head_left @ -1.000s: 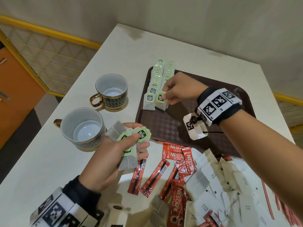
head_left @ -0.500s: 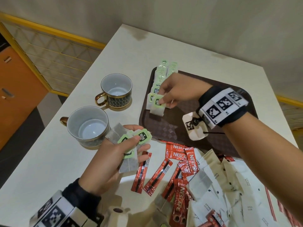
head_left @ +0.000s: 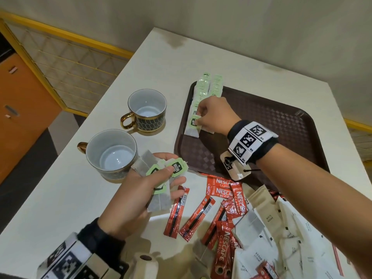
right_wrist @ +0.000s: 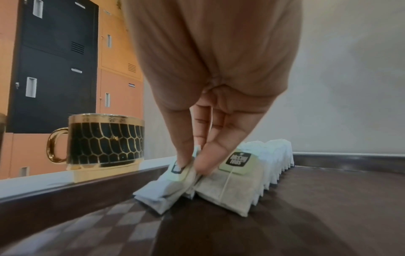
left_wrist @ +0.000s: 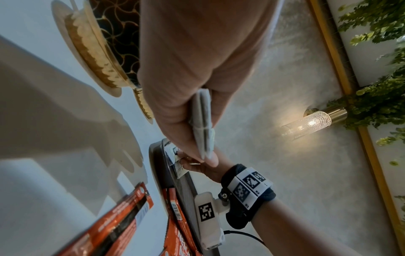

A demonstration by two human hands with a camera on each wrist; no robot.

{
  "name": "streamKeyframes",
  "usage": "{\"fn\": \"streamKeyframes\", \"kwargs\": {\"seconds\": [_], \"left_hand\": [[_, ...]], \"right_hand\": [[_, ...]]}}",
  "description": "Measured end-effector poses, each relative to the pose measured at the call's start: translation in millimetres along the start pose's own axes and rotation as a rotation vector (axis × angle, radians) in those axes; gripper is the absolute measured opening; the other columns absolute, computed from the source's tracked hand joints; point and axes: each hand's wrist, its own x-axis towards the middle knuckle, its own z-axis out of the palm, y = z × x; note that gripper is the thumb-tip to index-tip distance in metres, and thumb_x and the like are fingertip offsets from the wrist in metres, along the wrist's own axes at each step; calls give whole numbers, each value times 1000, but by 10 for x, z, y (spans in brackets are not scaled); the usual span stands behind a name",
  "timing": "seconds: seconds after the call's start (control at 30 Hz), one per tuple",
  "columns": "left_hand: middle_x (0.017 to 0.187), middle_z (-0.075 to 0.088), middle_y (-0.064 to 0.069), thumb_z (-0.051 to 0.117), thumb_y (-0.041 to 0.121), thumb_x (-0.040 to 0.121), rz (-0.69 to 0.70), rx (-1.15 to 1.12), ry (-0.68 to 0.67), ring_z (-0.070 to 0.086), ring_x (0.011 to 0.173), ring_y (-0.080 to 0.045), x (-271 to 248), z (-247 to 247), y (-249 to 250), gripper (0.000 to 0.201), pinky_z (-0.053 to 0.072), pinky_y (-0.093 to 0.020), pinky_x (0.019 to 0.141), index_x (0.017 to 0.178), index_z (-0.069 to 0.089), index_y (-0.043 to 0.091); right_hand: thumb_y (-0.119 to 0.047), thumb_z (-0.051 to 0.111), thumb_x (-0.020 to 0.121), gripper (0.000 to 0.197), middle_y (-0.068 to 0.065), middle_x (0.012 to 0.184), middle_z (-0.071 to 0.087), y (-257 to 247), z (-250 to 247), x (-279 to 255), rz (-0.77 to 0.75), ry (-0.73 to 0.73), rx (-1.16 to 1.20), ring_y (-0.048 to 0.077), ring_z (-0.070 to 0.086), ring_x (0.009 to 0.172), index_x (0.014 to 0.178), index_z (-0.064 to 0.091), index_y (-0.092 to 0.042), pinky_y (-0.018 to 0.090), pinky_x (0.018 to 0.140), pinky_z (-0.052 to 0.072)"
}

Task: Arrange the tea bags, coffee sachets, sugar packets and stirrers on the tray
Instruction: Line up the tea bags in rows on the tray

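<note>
Two papery tea-bag rows [head_left: 203,101], chequered brown tray [head_left: 281,125]

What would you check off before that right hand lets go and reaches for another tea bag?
1. Right hand pinches the front tea bag of the left row: ok.
2. That bag rests on the tray floor: ok, its lower edge touches in the right wrist view.
3. It lines up with the right row's front bag: not ok, it is tilted toward the tray wall.
4. Left hand holds spare tea bags ready: ok.
5. Room on the tray for coffee sachets and sugar packets: ok.
6. Stirrers located: cannot tell.
</note>
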Motion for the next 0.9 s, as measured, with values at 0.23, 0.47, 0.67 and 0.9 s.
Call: {"fn": "streamKeyframes", "kwargs": {"seconds": [0.23, 0.47, 0.67, 0.9], "left_hand": [[105, 75, -10, 59, 5, 89, 3, 4, -10, 73, 95, -28, -3, 27, 11, 22, 60, -43, 77, 106, 68, 16], [103, 75, -11, 59, 5, 89, 0, -14, -19, 73, 93, -28, -2, 31, 18, 21, 61, -42, 74, 104, 68, 16], [101, 75, -12, 60, 3, 88, -6, -28, -6, 74, 91, -29, 0, 39, 18, 21, 61, -42, 72, 101, 69, 16], [103, 75, -10, 58, 2, 91, 5, -89, -19, 74, 91, -27, 2, 155, 104, 27, 59, -43, 77, 113, 66, 16]], "right_hand": [[-18, 78, 77, 22, 10, 93, 65, 26, 27, 38, -26, 33, -47, 26, 62, 87, 90, 66, -6, 28, 70, 44], [-24, 73, 84, 31, 12, 106, 53, 15, -56, -7, -103, 77, -206, 31, 55, 102, 106, 62, -5, 34, 76, 42], [-26, 62, 92, 24, 8, 95, 40, -9, -47, -39, -137, 8, -289, 24, 42, 85, 94, 61, -2, 30, 70, 32], [-28, 46, 102, 35, 13, 106, 48, -63, -210, -184, -62, 2, -158, 32, 54, 104, 113, 62, 2, 29, 80, 39]]}}
